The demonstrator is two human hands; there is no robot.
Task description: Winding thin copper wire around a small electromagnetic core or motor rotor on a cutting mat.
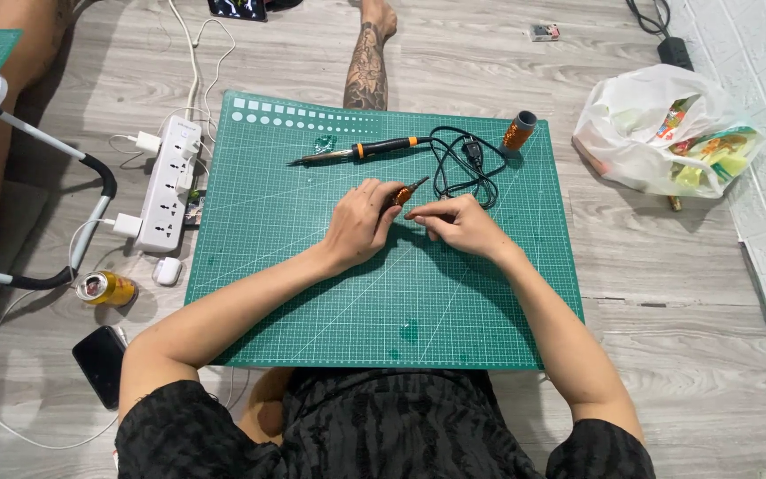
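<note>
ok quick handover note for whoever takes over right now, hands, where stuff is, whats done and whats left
Left hand: closed around small orange-handled pliers at mid mat.
Right hand: fingertips pinched beside the pliers' tip; whatever they pinch is too small to see.
Green cutting mat: soldering iron lies at the far side, its black cord coiled to its right, an orange spool at the far right corner.
Off the mat: white power strip on the left, with a can and a phone nearer.
Done: tools laid out. Left: the iron is untouched.
</note>
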